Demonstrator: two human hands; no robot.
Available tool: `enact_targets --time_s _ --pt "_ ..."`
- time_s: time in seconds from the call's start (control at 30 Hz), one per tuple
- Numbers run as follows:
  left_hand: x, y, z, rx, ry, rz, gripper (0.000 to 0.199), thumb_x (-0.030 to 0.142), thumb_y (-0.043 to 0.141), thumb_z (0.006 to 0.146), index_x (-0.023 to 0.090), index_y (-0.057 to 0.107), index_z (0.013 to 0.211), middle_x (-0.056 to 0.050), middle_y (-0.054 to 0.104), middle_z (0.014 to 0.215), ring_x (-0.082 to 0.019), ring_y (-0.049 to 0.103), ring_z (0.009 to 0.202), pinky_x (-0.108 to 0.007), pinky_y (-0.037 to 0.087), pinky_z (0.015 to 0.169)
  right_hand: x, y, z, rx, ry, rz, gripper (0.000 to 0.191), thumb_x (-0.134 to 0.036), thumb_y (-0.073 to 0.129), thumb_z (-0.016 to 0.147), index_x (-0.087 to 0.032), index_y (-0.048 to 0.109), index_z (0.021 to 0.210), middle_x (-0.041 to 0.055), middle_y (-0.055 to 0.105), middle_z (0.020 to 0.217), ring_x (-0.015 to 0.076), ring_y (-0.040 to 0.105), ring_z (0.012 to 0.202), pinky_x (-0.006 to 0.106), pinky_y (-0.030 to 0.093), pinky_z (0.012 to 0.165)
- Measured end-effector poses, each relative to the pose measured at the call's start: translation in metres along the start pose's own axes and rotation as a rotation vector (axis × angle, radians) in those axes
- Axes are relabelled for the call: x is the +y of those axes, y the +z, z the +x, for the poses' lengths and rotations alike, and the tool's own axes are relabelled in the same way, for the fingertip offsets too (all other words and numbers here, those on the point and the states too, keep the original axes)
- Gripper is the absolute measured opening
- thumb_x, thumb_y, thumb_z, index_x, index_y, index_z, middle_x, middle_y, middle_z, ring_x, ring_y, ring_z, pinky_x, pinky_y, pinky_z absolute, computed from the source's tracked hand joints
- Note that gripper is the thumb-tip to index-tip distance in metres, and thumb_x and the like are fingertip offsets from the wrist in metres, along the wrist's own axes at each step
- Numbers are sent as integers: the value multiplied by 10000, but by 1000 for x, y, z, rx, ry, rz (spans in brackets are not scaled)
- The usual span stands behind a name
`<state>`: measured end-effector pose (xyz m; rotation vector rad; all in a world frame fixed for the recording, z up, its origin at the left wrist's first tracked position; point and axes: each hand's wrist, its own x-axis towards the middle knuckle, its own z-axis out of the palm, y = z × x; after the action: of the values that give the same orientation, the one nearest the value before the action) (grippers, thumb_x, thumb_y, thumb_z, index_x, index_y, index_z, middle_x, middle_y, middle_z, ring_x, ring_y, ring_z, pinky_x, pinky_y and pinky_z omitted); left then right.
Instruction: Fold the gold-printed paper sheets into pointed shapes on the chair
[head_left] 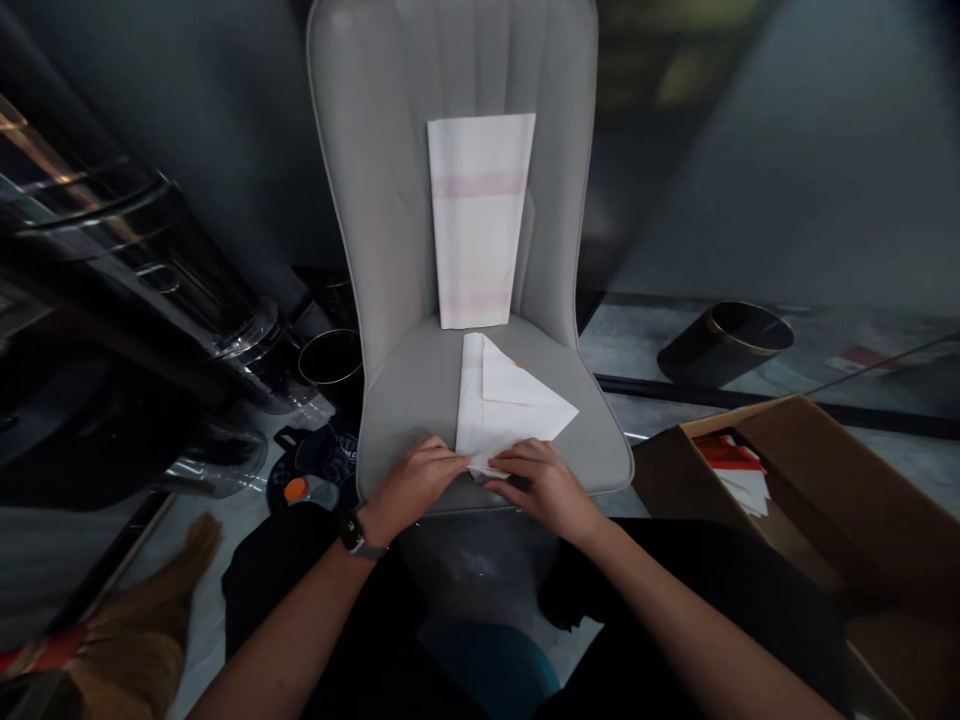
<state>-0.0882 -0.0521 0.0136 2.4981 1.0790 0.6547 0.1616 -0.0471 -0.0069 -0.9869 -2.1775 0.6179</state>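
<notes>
A partly folded white paper piece (517,410) lies on the seat of a grey chair (405,390), with a pointed flap to the right. My left hand (420,482), with a watch on its wrist, pinches the paper's near edge from the left. Just beside it, my right hand (541,482) has its fingers closed on the same near edge. Small folds show between the two hands. Behind, a flat white paper bag (480,225) with faint pink bands leans upright against the chair's backrest.
An open cardboard box (795,470) at the right holds red and white papers (739,475). Black bins stand at right (720,345) and left (330,365). A dark bag (330,455) and an orange-capped bottle (297,489) are on the floor at left.
</notes>
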Motion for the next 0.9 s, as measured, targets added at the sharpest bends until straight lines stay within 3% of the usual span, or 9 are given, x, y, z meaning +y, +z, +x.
enact_targets --time_s 0.1,0.37,0.5,0.6,0.67,0.73,0.77,0.83,0.9 --pt "5 0 2 28 -19 1 213 193 532 1043 194 714 1153 -32 750 989 -194 604 953 -333 537 846 4 7 1 43 -82 -103 91 -263 703 960 -247 774 1015 26 792 931 213 690 901 392 446 848" --pt "19 16 3 97 -26 118 220 240 584 1024 206 721 1193 -49 750 1098 -220 605 989 -403 501 904 -4 9 7 103 -233 -221 180 -214 591 1023 -201 758 955 42 786 885 190 676 834 380 417 848" --pt "16 20 5 203 -74 -96 216 235 567 1031 218 771 1099 -43 779 1018 -202 638 924 -358 525 868 -5 -8 11 48 -185 -114 211 -280 658 983 -237 726 1177 70 779 1098 239 679 1041 430 451 946" --pt "6 -1 7 385 -306 -392 147 317 703 945 211 805 933 -42 788 900 -188 674 817 -309 540 778 12 -48 14 180 -22 26 587 -443 783 862 -260 612 1393 111 654 1394 298 593 1273 495 435 1070" --pt "-6 -26 10 566 -507 -663 197 380 816 827 189 793 869 -39 776 835 -175 683 747 -273 541 705 33 -80 16 491 162 177 543 -489 735 870 -270 633 1356 97 664 1373 290 613 1245 486 470 1038" --pt "-21 -50 12 763 -617 -952 295 411 864 744 175 766 891 -37 771 860 -166 694 757 -249 545 685 55 -105 17 936 301 375 451 -522 591 931 -266 651 1297 77 674 1333 265 607 1253 462 486 1013" --pt "-29 -60 13 817 -657 -1063 308 402 856 739 177 750 920 -38 771 909 -163 701 790 -244 552 698 64 -112 19 1043 366 496 448 -531 560 929 -268 648 1281 66 685 1298 250 623 1226 434 506 975" --pt "-43 -70 14 816 -785 -1169 259 355 806 764 179 714 930 -34 762 941 -137 697 782 -219 549 674 75 -115 23 1023 530 736 448 -550 576 899 -259 647 1232 58 711 1200 226 671 1114 359 548 853" --pt "-53 -69 14 739 -934 -1148 176 300 758 782 171 675 868 -22 737 836 -104 655 653 -192 517 581 75 -104 31 750 697 909 445 -547 651 870 -241 645 1194 69 729 1119 212 707 973 295 559 720"
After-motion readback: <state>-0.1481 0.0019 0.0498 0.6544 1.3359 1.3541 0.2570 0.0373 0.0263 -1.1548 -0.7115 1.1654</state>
